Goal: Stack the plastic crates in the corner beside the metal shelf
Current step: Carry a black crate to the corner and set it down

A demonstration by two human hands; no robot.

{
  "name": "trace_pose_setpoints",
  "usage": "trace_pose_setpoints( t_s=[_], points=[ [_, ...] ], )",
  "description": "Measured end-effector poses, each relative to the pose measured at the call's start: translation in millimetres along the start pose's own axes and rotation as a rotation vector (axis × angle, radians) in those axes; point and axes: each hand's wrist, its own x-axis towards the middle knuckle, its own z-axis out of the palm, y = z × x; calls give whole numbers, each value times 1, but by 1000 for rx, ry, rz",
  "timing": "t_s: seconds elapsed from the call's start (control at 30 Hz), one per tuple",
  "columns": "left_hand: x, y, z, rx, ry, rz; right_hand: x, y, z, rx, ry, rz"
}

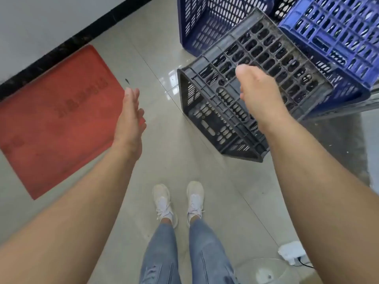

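Left hand (pixel 130 117): flat, fingers extended, holding nothing. Right hand (pixel 259 93): above the tilted black crate (pixel 242 103); fingers hidden, grip indeterminate.

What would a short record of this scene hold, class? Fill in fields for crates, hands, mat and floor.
crates: black crate upturned and tilted, leaning on blue crate; navy crate behind
left hand: open, empty, above the floor
right hand: over the black crate, grip unclear
mat: red, flat by the wall
floor: grey tiles
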Motion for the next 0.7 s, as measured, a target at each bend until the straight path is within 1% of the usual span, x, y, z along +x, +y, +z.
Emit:
trace_pose_setpoints(
  t_s=[0.03, 0.1, 0.33, 0.43, 0.53, 0.63, 0.7],
  points=[
    [5, -5, 1, -1, 3, 4, 5, 7, 5, -20, 0, -3],
    [19, -19, 0, 19, 15, -14, 19, 24, 16, -145, 11, 6],
    [51, -72, -1, 33, -21, -73, 45, 64, 67, -831, -13, 45],
    [63, -91, -4, 28, -22, -103, 51, 72, 84, -998, 54, 12],
    [73, -104, -7, 26, -15, -125, 51, 74, 93, -1009, 112, 37],
    [79, -112, -12, 33, -20, -132, 52, 77, 99, -887, 119, 34],
    [84, -113, -16, 31, -25, -135, 57, 78, 101, -820, 119, -16]
  ],
)
